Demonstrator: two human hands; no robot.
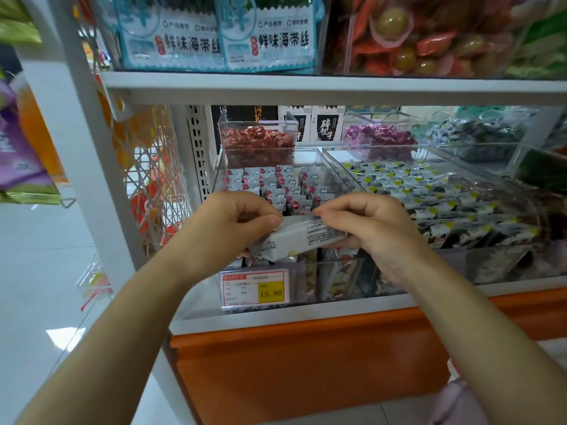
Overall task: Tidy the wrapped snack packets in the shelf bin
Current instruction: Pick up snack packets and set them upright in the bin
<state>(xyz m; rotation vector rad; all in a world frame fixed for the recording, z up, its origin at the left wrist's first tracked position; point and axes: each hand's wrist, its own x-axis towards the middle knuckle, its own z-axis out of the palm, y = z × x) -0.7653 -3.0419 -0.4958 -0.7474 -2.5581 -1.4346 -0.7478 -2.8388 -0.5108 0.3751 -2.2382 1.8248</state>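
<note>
Roughly midway, I judge: my left hand and right hand pinch a white wrapped snack packet over the clear plastic bin; rear rows look neat, front unsorted.

Open band between upper shelf board and bin tops: entry from front. Open-topped bin has front half blocked by left hand, right hand and packet gripped between them. Behind hands, standing packets packed close; dark slot near middle, possibly free, view poor. Red-sweet tub closes rear left. Clear wall parts it from neighbouring bin, heaped with packets. White post bounds left side; aisle floor beyond lies open.
</note>
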